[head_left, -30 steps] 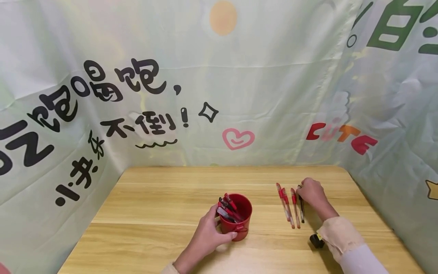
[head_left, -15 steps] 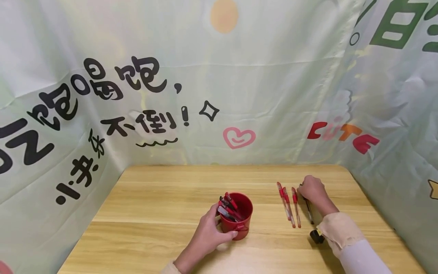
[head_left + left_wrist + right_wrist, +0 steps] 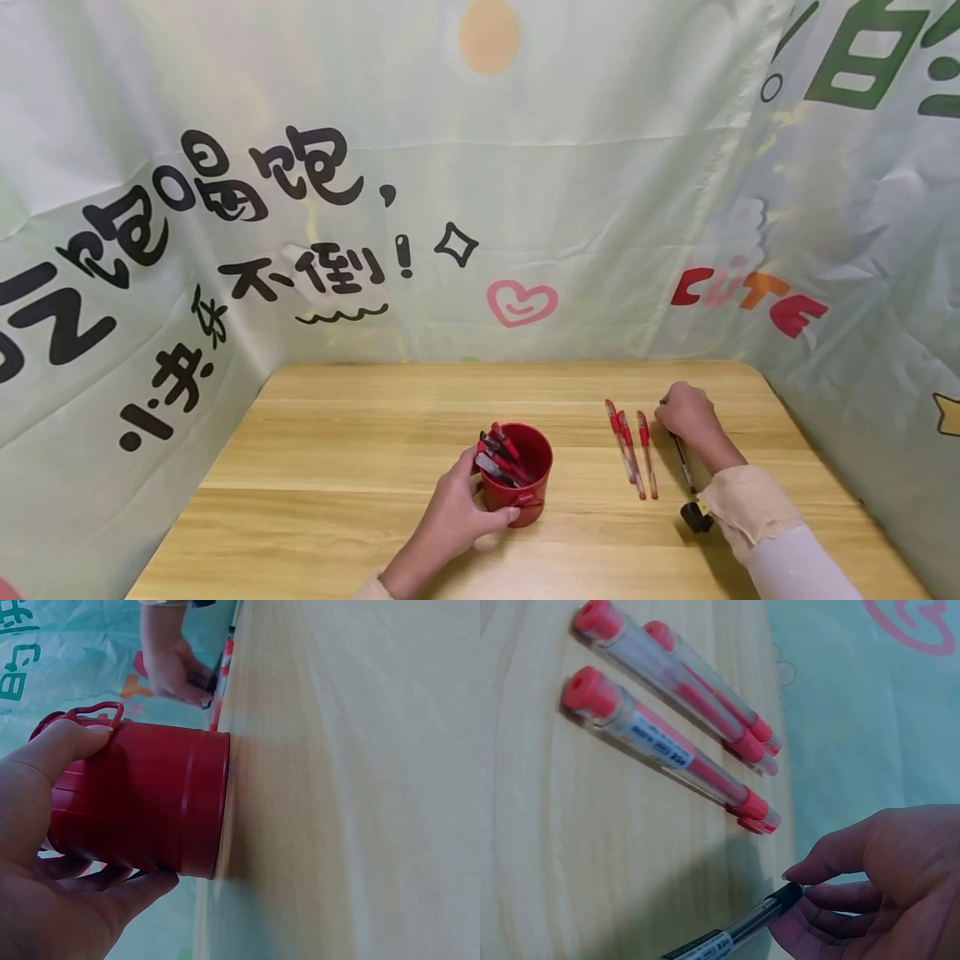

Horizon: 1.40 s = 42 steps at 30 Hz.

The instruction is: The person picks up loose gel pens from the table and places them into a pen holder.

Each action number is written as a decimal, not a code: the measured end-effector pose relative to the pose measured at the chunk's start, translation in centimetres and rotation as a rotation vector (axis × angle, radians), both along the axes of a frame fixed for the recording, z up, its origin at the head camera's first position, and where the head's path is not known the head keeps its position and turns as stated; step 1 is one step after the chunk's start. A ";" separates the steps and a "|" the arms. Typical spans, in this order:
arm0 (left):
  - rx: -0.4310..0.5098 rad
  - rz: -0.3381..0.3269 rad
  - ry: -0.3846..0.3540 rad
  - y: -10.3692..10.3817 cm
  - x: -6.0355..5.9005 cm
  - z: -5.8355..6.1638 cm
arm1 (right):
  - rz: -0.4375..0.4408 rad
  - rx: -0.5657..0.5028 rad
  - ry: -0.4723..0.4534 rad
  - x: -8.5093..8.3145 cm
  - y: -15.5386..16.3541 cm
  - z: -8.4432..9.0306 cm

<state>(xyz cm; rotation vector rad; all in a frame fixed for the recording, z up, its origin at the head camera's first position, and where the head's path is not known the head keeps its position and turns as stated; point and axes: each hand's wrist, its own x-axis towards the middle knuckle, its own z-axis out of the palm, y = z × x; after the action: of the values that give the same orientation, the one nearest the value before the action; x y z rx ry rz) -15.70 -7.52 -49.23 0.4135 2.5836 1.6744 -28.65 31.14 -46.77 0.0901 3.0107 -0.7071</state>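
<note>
A: What does the left hand (image 3: 457, 512) hold?
B: Its fingers (image 3: 71, 742) curl around a red metal cup (image 3: 525, 475) standing near the front middle of the wooden tabletop (image 3: 337, 467), with red pens (image 3: 501, 457) inside.

A: And the right hand (image 3: 686, 414)?
B: Its curled fingers (image 3: 832, 859) pinch a black pen (image 3: 682, 467) lying on the tabletop, just right of three red pens in a row (image 3: 632, 448). A small black object (image 3: 696, 517) sits near the right sleeve (image 3: 742, 504).
</note>
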 end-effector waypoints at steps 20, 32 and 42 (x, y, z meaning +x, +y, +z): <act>-0.008 0.003 -0.008 -0.1 0.1 -0.1 | 0.015 -0.013 0.072 0.5 -2.8 4.3; -0.005 -0.001 0.025 0.0 0.0 -0.1 | 0.056 -0.055 0.170 1.6 -5.5 7.5; -0.011 0.003 0.017 0.1 0.0 0.0 | 0.112 -0.110 0.347 3.0 -7.8 9.6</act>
<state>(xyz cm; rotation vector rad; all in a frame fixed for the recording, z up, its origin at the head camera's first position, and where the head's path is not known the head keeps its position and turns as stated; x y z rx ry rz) -15.72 -7.46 -49.25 0.4252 2.6058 1.6644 -25.69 23.36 -37.21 -0.2274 3.2544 -0.9649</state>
